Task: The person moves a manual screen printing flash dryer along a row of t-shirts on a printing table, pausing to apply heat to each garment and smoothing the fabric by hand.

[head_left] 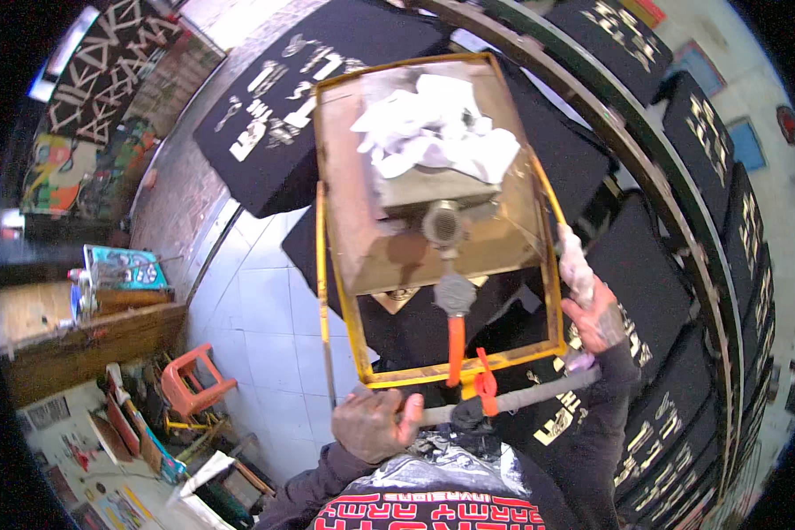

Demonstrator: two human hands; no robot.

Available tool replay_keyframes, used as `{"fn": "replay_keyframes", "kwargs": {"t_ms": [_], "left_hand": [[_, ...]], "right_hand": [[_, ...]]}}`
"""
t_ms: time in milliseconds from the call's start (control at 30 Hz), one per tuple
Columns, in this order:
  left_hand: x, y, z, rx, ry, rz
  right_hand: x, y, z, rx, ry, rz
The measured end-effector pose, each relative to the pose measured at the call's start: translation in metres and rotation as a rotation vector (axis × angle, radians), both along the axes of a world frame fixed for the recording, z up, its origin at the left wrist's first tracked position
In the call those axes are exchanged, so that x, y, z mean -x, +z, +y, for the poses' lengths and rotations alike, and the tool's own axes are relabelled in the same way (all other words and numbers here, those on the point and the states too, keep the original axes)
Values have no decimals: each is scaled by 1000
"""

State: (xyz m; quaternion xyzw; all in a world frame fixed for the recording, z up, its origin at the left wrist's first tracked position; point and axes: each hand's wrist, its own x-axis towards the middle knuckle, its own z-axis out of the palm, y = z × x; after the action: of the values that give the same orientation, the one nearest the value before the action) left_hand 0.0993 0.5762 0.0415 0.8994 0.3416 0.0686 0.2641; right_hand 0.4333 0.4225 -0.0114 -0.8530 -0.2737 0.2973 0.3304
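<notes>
A yellow metal frame with a brownish panel stands in front of me. White crumpled cloth lies on a grey box on that panel. A round perforated grey part and an orange cable run down the middle toward me. My left hand is closed around the left end of a grey handlebar. At the right side, my right hand grips the white-wrapped end of a yellow rod. An orange strap is tied near the bar's middle.
Black printed shirts lie beyond the frame and at the right, more of them past a dark curved rail. At the left are an orange plastic stool, a wooden bench and pale floor tiles.
</notes>
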Motion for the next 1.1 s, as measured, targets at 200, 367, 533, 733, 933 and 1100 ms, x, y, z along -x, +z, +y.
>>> {"fn": "replay_keyframes", "kwargs": {"t_ms": [200, 367, 533, 733, 933, 1100], "left_hand": [[4, 1, 6, -28, -38, -10], [10, 0, 10, -39, -98, -6], [11, -6, 15, -25, -172, -64], [12, -3, 16, 4, -227, -71], [13, -4, 16, 15, -235, -58], [15, -8, 15, -3, -228, -89]], "right_hand": [[-1, -8, -1, 110, -11, -94], [-4, -7, -1, 166, -16, 10], [1, 4, 6, 139, -42, 39], [9, 21, 22, 109, -49, 108], [9, 8, 15, 30, -52, -15], [11, 8, 14, -15, -79, 21]]}}
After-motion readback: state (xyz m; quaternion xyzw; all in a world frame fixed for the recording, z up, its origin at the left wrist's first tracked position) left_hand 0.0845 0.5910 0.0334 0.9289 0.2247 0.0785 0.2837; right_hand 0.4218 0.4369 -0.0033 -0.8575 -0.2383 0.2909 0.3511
